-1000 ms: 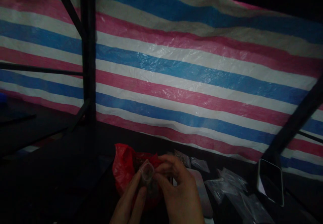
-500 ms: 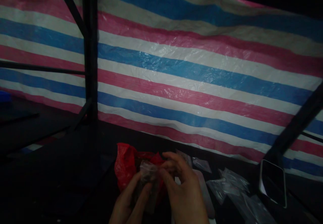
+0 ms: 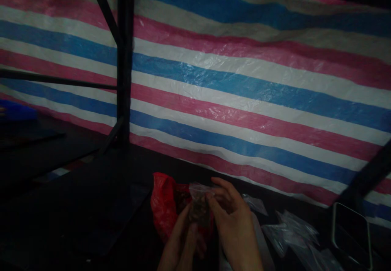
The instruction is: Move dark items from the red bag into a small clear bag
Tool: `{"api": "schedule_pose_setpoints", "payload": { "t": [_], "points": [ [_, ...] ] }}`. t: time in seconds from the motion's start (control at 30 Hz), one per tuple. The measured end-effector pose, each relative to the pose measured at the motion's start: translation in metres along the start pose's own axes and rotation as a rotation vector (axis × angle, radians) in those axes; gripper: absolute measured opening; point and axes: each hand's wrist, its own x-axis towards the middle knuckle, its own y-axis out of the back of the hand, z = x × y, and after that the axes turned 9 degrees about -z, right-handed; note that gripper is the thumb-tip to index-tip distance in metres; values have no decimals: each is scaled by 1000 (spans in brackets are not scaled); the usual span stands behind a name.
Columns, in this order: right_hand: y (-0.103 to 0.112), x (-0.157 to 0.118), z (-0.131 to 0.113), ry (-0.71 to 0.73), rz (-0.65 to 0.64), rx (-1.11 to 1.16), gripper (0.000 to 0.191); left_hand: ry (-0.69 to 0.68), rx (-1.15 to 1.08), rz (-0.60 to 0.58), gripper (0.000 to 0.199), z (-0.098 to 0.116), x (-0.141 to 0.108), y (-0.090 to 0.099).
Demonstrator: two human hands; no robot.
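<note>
Pouch pinched between left hand and right hand.

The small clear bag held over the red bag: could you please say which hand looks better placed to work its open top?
Probably the right hand: its fingertips pinch the small clear bag at its top, while the left hand supports it from below.

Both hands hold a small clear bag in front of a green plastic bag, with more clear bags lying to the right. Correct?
Not quite: in the head view the plastic bag behind the small clear bag is red, not green. The rest holds.
</note>
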Motion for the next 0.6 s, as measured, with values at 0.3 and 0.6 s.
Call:
{"api": "schedule_pose_setpoints", "payload": {
  "t": [0.3,0.6],
  "points": [
    [-2,-1,-7,16,-2,155,52,-51,-117,85,58,9,5,9],
    [1,-4,-5,40,41,115,50,125,-227,-165,90,-6,0,-4]
  ]
}}
